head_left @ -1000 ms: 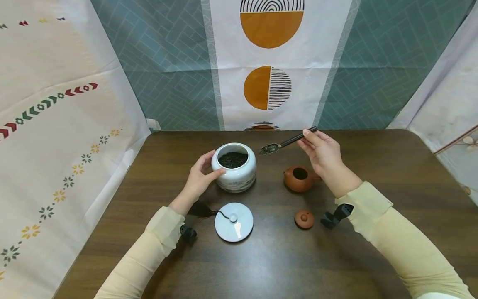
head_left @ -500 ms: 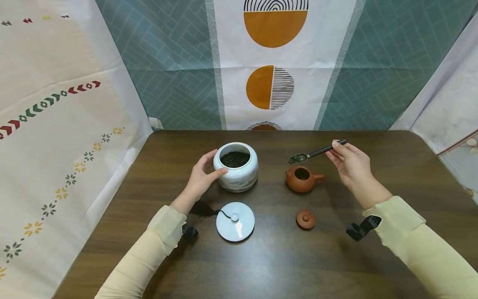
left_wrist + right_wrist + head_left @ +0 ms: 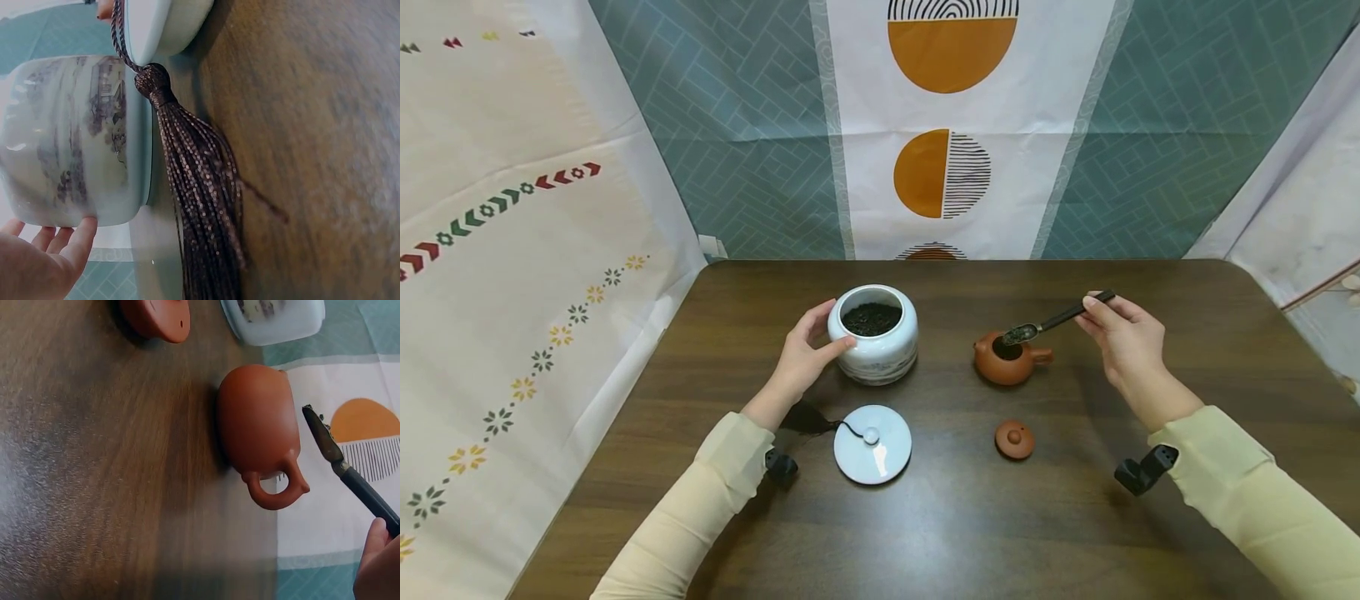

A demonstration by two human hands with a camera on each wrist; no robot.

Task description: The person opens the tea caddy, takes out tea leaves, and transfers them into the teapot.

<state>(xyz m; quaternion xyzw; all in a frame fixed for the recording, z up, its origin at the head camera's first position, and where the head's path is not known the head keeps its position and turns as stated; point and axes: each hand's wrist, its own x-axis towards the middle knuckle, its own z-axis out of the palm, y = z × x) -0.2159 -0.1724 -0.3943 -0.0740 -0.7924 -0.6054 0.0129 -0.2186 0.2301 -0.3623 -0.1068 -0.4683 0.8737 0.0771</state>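
Observation:
My left hand [image 3: 802,354] holds the side of a white porcelain tea jar [image 3: 880,358], thumb near the rim. Dark loose tea leaves [image 3: 871,319] lie inside it. The left wrist view shows fingertips [image 3: 84,231] against the painted wall of the jar [image 3: 75,137]. My right hand [image 3: 1127,342] pinches the dark handle of a tea scoop [image 3: 1060,317]. Tea leaves sit in its bowl, which is over the mouth of a small brown clay teapot [image 3: 1000,369]. In the right wrist view the scoop [image 3: 325,437] is tilted, apart from the teapot [image 3: 259,419].
The jar's white lid [image 3: 872,458] lies in front of it, with a dark tassel [image 3: 805,419] tied to its knob. A small clay teapot lid [image 3: 1014,439] rests in front of the teapot. The wooden table [image 3: 955,533] ends at a patterned cloth backdrop [image 3: 760,167].
My right hand has moved right, then lowered, carrying the loaded scoop from beside the jar to over the teapot's mouth. The left hand stays on the jar.

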